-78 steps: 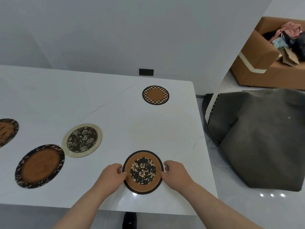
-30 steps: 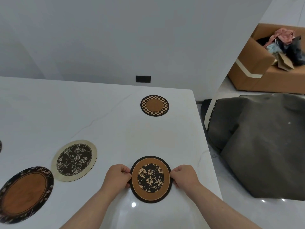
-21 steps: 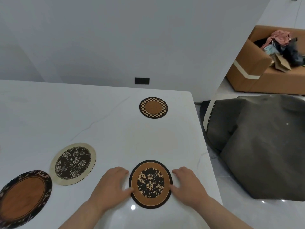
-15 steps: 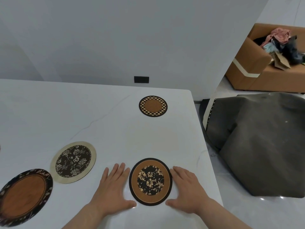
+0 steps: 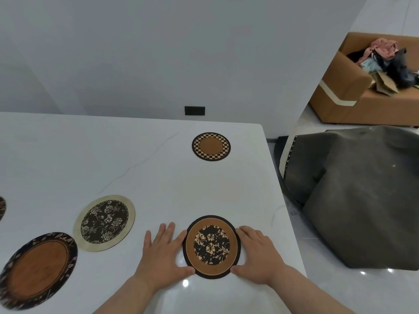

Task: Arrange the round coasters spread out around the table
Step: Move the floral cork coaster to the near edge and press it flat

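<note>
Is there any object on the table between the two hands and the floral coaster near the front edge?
No. The left hand and right hand lie flat beside the floral coaster, touching its rim.

White marble-look bench (image 5: 158, 177) with faint veins, pretty glossy. Lying flat on it: a checkered coaster (image 5: 211, 146) toward the far right corner, a flower-centre coaster (image 5: 211, 246) at the near edge, and a cream-rimmed floral coaster (image 5: 104, 222) beside a leaf-rimmed brown coaster (image 5: 38, 269) on the left. Both hands rest flat on the bench too, left hand (image 5: 162, 254) and right hand (image 5: 258, 254) either side of the flower-centre one.
</note>
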`<action>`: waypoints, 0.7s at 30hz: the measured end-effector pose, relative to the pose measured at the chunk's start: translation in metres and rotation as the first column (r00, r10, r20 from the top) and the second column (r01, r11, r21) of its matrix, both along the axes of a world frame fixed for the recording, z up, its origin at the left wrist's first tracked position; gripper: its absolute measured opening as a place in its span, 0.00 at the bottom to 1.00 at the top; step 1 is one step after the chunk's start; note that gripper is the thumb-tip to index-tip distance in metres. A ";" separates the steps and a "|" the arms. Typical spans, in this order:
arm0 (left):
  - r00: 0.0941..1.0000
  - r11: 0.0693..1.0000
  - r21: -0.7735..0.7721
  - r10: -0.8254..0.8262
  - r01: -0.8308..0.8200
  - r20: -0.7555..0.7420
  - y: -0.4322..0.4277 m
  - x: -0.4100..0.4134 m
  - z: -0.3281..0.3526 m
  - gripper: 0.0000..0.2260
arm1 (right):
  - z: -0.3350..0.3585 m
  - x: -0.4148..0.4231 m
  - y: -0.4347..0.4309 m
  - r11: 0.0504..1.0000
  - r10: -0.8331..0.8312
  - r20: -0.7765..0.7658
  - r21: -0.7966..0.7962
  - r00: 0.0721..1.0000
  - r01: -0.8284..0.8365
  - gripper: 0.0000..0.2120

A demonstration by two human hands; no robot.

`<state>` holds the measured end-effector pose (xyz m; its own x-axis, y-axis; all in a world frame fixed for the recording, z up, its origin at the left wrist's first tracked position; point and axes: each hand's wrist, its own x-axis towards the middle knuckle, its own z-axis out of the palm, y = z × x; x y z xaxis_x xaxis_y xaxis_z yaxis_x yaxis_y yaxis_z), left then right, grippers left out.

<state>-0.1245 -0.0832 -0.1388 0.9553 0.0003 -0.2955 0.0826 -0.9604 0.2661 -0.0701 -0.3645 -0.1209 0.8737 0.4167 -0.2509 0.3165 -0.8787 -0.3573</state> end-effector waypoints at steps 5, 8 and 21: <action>1.000 1.000 0.018 -0.014 0.014 -0.019 0.001 0.001 0.000 0.47 | 0.002 0.001 0.002 1.000 0.000 0.001 -0.001 1.000 0.000 0.45; 1.000 1.000 0.011 -0.008 0.008 -0.030 0.001 0.003 0.002 0.47 | 0.002 0.003 0.001 1.000 0.001 -0.021 0.000 1.000 -0.001 0.45; 0.997 1.000 0.015 -0.009 0.011 -0.076 0.000 0.008 0.008 0.47 | 0.008 0.004 0.002 1.000 -0.013 -0.056 -0.001 0.998 0.013 0.45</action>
<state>-0.1166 -0.0828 -0.1308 0.9301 -0.0040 -0.3673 0.0924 -0.9652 0.2445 -0.0657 -0.3625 -0.1126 0.8638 0.4051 -0.2994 0.2844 -0.8828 -0.3739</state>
